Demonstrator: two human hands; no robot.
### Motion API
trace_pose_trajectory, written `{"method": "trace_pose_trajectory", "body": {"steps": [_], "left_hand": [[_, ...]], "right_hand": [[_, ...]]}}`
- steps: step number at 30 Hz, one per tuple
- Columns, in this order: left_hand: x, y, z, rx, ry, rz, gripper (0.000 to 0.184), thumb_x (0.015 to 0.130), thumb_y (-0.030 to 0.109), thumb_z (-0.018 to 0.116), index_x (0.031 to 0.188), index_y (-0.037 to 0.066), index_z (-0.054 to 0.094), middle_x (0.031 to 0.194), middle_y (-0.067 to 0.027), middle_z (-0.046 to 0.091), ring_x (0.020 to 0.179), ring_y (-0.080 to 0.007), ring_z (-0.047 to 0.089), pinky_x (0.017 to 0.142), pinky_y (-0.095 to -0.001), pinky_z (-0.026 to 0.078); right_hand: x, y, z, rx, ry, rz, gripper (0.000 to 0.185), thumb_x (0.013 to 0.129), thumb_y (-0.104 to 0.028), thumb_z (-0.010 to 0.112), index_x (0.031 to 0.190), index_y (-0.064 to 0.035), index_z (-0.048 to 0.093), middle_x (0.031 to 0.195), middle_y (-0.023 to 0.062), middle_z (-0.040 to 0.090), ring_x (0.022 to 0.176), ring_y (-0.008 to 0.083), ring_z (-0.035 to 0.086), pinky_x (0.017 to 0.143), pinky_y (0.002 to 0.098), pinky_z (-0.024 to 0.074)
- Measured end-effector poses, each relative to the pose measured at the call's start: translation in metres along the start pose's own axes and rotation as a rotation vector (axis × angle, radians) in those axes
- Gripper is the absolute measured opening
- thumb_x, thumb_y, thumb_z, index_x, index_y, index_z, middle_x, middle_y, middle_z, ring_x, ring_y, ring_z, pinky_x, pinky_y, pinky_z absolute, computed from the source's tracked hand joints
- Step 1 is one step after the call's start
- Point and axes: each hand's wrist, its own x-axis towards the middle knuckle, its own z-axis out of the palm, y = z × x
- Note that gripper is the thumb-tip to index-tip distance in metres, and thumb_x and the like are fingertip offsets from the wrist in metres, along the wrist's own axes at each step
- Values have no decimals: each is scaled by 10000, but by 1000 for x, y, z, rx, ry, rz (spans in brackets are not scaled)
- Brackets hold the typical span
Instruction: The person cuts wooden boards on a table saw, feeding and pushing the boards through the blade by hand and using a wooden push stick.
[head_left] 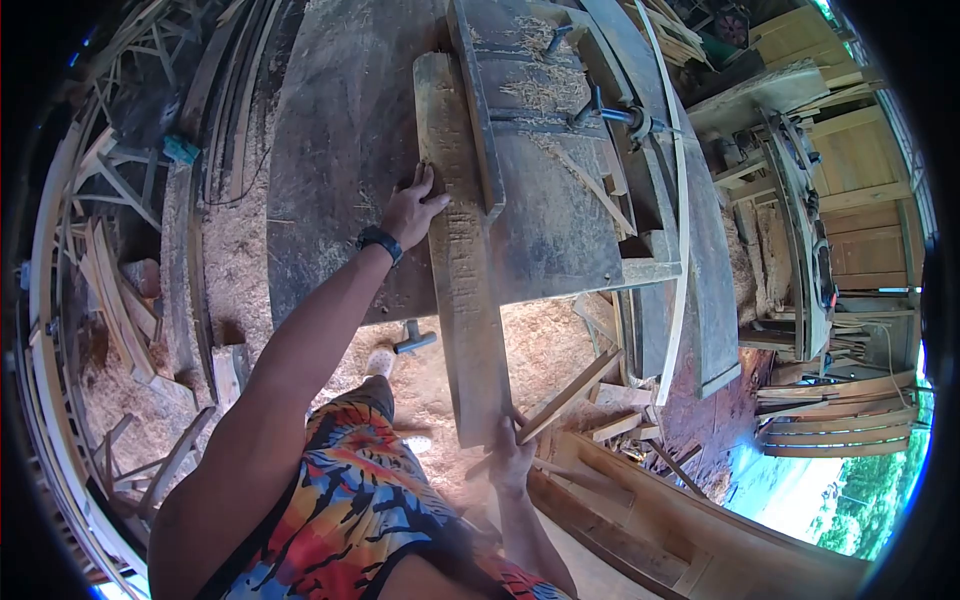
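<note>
A long wooden plank lies along a dark, dusty worktable beside a straight raised fence. Its near end sticks out past the table's edge. My left hand, with a dark band at the wrist, rests against the plank's left edge, fingers stretched and thumb apart. Down at the overhanging end, my right hand is closed around the plank's corner; some of its fingers are hidden. A thin wood strip passes close by that hand, and I cannot tell whether it touches.
Blue-handled clamps sit on the table's right side among shavings. A long pale strip runs along that side. Below right lies a large wooden frame. Offcuts and sawdust cover the floor, and timber leans at left.
</note>
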Motion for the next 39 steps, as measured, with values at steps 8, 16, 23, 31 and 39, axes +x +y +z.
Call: {"method": "trace_pose_trajectory", "body": {"steps": [8, 16, 23, 31, 39], "left_hand": [[30, -12, -5, -28, 15, 24, 739, 930, 401, 548, 1454, -61, 308, 1511, -260, 291, 1412, -314, 310, 1174, -513, 139], [64, -23, -9, 11, 36, 50, 740, 931, 413, 540, 1453, -60, 313, 1512, -254, 291, 1422, -311, 290, 1174, -498, 154], [101, -33, -16, 25, 15, 16, 744, 937, 439, 520, 1485, -6, 284, 1539, -227, 258, 1423, -325, 287, 1169, -505, 170], [145, -55, -20, 135, 4, 38, 730, 938, 483, 492, 1475, 17, 324, 1506, -215, 328, 1340, -357, 412, 1153, -507, 219], [149, -58, -26, 230, -66, 102, 671, 947, 507, 452, 1466, 87, 375, 1571, -173, 240, 1397, -346, 339, 1112, -621, 239]], "right_hand": [[18, -16, 26, 5, 29, -9, 358, 968, -259, 567, 1178, 31, 573, 657, -12, 529, 529, 61, 469, 467, 218, 364], [44, -18, 48, 95, 72, -8, 306, 960, -221, 596, 1144, 23, 592, 648, -11, 528, 506, 60, 468, 450, 209, 367], [68, -32, 73, 126, 83, 1, 329, 940, -211, 634, 1144, 42, 585, 660, 2, 543, 498, 78, 501, 436, 210, 396], [95, -43, 96, 128, 31, -45, 372, 935, -244, 652, 1145, 56, 584, 680, 7, 548, 505, 77, 498, 433, 204, 398], [72, -30, 101, 115, 156, -155, 454, 978, -244, 593, 1299, 62, 499, 697, 17, 546, 571, 84, 519, 534, 209, 441]]}}
